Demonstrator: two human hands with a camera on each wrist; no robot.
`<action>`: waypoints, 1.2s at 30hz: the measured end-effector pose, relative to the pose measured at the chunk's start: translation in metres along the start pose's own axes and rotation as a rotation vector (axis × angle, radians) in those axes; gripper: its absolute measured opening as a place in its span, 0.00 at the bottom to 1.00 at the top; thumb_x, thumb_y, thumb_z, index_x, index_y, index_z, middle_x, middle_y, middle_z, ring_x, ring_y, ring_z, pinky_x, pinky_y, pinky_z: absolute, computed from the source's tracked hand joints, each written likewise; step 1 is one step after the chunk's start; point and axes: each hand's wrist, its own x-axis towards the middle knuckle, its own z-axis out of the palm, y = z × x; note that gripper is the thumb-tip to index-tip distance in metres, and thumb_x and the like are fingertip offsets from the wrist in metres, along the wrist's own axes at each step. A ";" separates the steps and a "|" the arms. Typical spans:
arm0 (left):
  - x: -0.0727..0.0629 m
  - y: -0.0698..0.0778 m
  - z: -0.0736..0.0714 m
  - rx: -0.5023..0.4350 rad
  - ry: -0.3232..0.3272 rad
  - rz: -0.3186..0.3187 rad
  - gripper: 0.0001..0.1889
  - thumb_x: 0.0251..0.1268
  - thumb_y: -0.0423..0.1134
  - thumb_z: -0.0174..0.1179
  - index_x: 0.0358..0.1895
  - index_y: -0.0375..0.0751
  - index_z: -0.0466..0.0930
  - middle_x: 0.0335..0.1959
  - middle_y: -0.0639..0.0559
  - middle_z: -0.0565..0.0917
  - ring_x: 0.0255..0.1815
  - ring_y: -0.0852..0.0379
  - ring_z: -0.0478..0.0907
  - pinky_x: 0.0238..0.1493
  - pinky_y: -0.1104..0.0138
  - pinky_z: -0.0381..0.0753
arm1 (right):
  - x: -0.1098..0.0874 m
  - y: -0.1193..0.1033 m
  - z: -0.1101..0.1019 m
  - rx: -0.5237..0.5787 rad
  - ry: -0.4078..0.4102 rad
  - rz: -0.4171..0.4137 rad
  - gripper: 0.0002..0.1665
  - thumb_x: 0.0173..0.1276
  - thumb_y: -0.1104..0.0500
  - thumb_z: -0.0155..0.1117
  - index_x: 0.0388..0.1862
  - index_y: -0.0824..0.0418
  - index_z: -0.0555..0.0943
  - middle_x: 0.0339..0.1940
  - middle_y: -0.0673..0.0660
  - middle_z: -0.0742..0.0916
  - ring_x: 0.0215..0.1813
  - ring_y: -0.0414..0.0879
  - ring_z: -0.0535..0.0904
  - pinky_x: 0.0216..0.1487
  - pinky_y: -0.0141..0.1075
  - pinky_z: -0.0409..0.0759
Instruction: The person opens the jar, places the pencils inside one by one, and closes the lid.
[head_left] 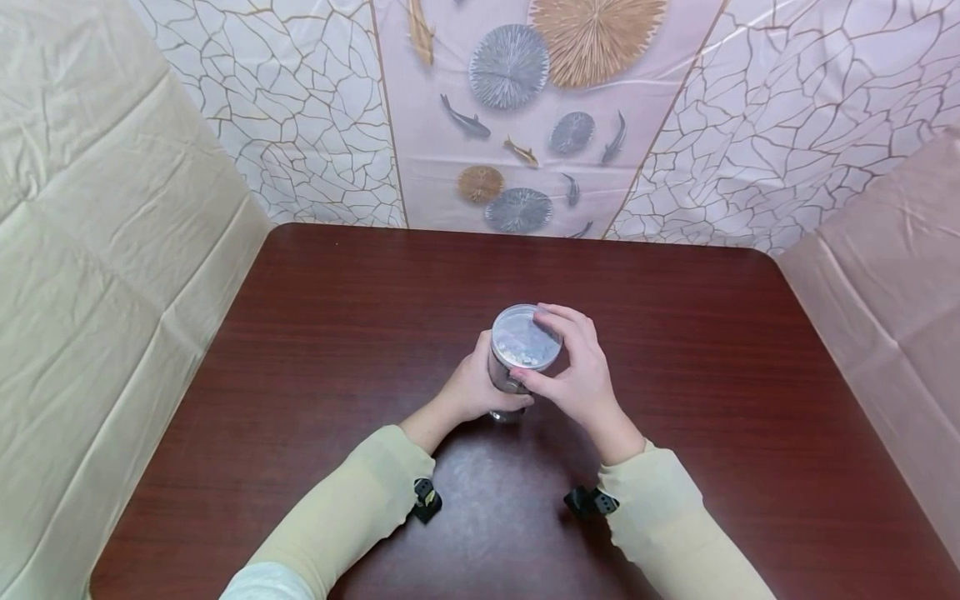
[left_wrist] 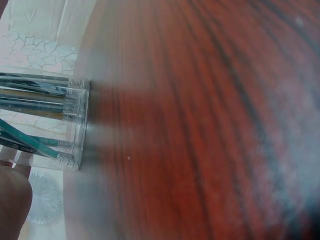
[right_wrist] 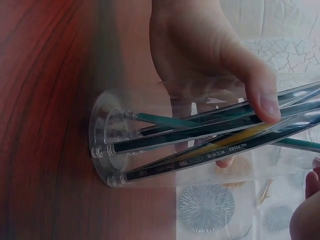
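Note:
A clear plastic cylindrical container (head_left: 501,375) stands roughly upright at the middle of the table, its round lid (head_left: 525,337) facing up. Several pencils (right_wrist: 185,165), dark, green and one yellow, show through its wall in the right wrist view. My left hand (head_left: 477,385) wraps round the body of the container, thumb across the near side. On the lid's right side, my right hand (head_left: 581,371) grips the rim between thumb and fingers. The container's base (right_wrist: 102,145) is right at the table surface.
The dark red-brown wooden table (head_left: 360,308) has rounded far corners. A patterned cloth (head_left: 442,200) hangs behind it, with plain pale cloths (head_left: 112,275) at the sides. Each sleeve carries a small black wrist camera (head_left: 426,500).

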 end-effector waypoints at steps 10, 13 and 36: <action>0.000 0.000 -0.001 0.004 0.020 0.018 0.48 0.32 0.43 0.78 0.61 0.43 0.58 0.50 0.45 0.78 0.48 0.52 0.76 0.50 0.60 0.74 | 0.000 -0.001 0.000 0.010 0.003 0.013 0.44 0.50 0.36 0.68 0.53 0.69 0.76 0.54 0.65 0.79 0.56 0.57 0.71 0.58 0.27 0.66; 0.000 0.000 -0.001 0.004 0.017 0.017 0.48 0.32 0.44 0.78 0.61 0.44 0.58 0.50 0.46 0.78 0.48 0.52 0.76 0.50 0.60 0.74 | -0.001 -0.002 0.000 0.002 0.000 0.024 0.44 0.50 0.35 0.68 0.53 0.69 0.76 0.54 0.66 0.78 0.57 0.58 0.70 0.59 0.27 0.65; 0.001 -0.002 0.000 0.003 0.007 0.004 0.47 0.34 0.45 0.77 0.61 0.44 0.58 0.49 0.46 0.78 0.48 0.53 0.77 0.50 0.61 0.74 | -0.011 -0.007 0.003 -0.052 0.012 0.105 0.35 0.57 0.36 0.64 0.50 0.62 0.76 0.50 0.69 0.73 0.53 0.60 0.68 0.54 0.33 0.66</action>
